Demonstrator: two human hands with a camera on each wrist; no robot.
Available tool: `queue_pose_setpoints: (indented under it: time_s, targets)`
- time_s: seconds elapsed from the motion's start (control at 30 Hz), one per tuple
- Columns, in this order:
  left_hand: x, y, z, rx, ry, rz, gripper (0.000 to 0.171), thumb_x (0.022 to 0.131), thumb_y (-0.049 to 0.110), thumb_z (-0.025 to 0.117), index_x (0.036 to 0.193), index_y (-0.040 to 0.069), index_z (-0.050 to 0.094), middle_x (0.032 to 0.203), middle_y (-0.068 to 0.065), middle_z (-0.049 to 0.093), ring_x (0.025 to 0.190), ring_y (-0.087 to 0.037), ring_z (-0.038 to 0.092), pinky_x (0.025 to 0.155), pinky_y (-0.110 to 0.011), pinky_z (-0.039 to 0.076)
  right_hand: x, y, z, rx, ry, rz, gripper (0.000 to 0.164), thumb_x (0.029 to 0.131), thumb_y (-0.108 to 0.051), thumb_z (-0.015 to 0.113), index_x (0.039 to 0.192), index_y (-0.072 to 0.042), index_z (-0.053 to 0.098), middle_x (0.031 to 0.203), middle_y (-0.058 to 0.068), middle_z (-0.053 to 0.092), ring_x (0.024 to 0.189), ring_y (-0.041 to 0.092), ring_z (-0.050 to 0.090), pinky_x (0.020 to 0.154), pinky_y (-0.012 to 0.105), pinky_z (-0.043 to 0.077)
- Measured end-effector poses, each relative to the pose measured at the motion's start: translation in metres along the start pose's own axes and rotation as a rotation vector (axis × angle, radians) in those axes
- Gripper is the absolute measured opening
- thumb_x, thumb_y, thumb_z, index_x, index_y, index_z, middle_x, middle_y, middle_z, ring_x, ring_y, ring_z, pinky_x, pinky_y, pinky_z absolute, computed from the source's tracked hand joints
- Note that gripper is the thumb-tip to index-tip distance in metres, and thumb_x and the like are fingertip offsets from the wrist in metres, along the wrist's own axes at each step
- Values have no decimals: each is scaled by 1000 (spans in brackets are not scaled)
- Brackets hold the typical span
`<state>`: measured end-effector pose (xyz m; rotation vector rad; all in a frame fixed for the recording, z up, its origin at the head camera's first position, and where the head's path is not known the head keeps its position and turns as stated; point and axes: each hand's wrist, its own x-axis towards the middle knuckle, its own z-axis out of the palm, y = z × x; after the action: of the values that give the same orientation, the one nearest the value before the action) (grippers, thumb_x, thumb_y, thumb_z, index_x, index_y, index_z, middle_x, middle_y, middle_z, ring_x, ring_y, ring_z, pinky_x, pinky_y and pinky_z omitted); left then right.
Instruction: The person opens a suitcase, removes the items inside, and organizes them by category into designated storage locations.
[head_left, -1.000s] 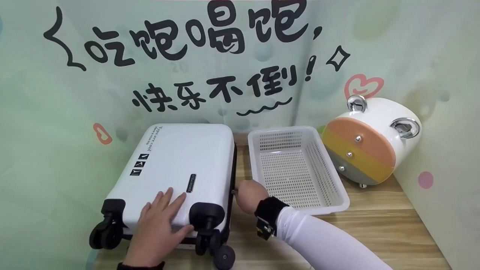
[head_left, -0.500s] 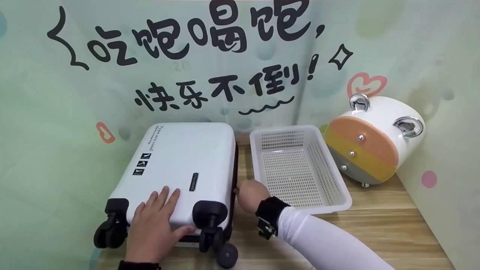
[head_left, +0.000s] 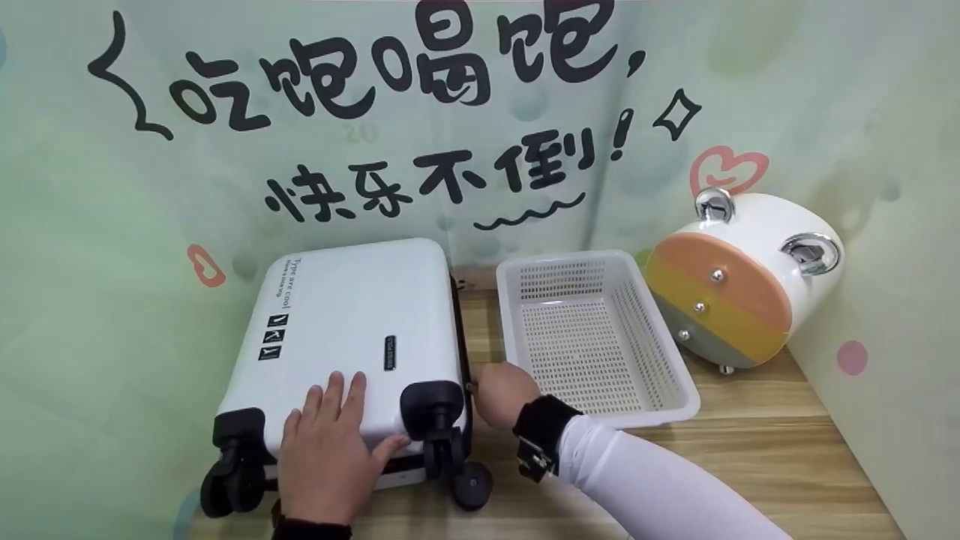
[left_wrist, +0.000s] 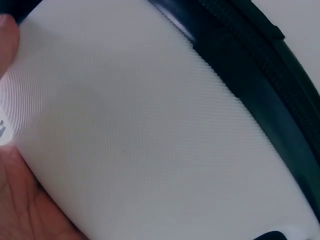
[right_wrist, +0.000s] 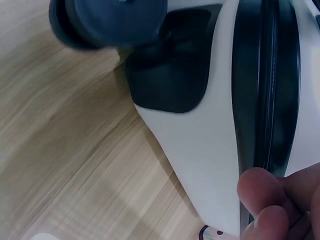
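Observation:
A white hard-shell suitcase (head_left: 345, 315) lies flat on the wooden surface, its black caster wheels (head_left: 471, 486) towards me. My left hand (head_left: 330, 442) rests with spread, straight fingers on the shell between two wheels, the thumb near the right wheel mount. At the suitcase's right side, my right hand (head_left: 504, 394) pinches a small zipper pull (head_left: 471, 387) with curled fingers. In the right wrist view, thumb and finger (right_wrist: 260, 190) meet over the black zipper seam (right_wrist: 267, 100), which runs straight away from them; the pull is hidden there.
A white perforated plastic basket (head_left: 577, 337) stands just right of my right hand. Beyond it, a white rounded box (head_left: 750, 277) with a striped front and chrome rings leans by the wall. A printed backdrop (head_left: 435, 165) closes off the back.
The suitcase has turned slightly counterclockwise: its far end swung left, its wheeled end right. My left hand moved right with it. My right hand stays at about the same spot, still pinching.

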<state>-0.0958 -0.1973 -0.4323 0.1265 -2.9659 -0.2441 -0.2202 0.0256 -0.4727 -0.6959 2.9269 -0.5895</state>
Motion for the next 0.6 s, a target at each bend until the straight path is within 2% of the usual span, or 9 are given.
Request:
queue_pose_setpoints:
  time_s: [0.17,0.27,0.33,0.47,0.6]
  targets:
    - [2,6,-5,-23,-26,-27,102,86,66,75,162,7,40,167,-26,36,153,-51,33,121,-70,30,0,2,0,-14,16,-15,22,99,-11,65,77,-11,71,79,8,75,73,26,71,63,40,58]
    - [4,-5,-12,-61,-55,-21,102,83,61,81,161,6,42,166,-29,35,153,-53,33,121,-70,30,0,3,0,-14,7,-9,21,99,-14,66,79,-11,73,78,7,75,72,25,71,62,39,58]
    - [5,-16,-15,-68,-58,-22,105,81,64,82,160,6,43,166,-31,35,152,-54,32,121,-72,28,0,4,1,-12,-7,-1,21,100,-14,66,80,-11,73,78,7,74,71,24,70,61,38,57]
    - [6,-38,-9,-40,18,-15,117,74,85,72,157,6,48,163,-30,40,151,-54,35,119,-75,27,0,4,0,-17,-9,6,22,100,-15,66,79,-11,71,76,7,73,71,25,69,60,38,57]
    - [5,-45,0,-20,98,6,124,72,97,58,154,4,51,159,-28,47,148,-51,41,117,-74,30,0,5,-2,-5,-12,15,25,101,-18,66,78,-11,70,74,7,72,70,25,69,61,39,57]
